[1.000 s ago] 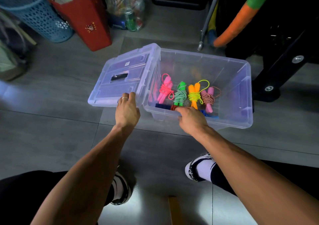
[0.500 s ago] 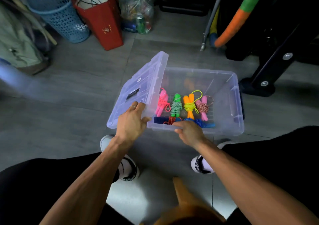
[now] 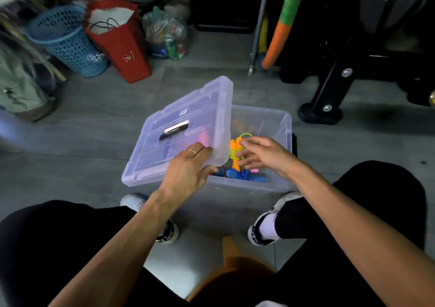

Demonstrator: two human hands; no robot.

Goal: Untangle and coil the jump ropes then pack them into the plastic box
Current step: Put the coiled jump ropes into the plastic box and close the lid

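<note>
left grip (image 3: 186, 170) pinching the near right corner of the clear purple-tinted plastic lid (image 3: 181, 130), fingers on top, thumb underneath. right grip (image 3: 263, 153) now off the box rim gripped half a second ago, hovering over the open part with fingers spread and holding nothing. lid swung further across since then, tilted over the left half of the box, right edge raised, left edge hanging past the wall.

inside the clear rectangular plastic box (image 3: 280, 128): coiled jump ropes side by side on the bottom. orange-handled rope wound in yellow cord (image 3: 234, 151) partly behind the right fingers, pink-handled rope (image 3: 202, 141) glowing through the lid, blue rope (image 3: 231, 172) lying along the near wall. others hidden by lid and hand.

box resting on the grey tiled floor (image 3: 94, 118), just ahead of two sneakers. behind, along the far side: blue perforated plastic basket (image 3: 68, 43), red paper bag (image 3: 122, 45), clear plastic bag of bottles (image 3: 167, 36), orange-and-green foam stick (image 3: 282, 22), black metal equipment frame (image 3: 334, 81).
</note>
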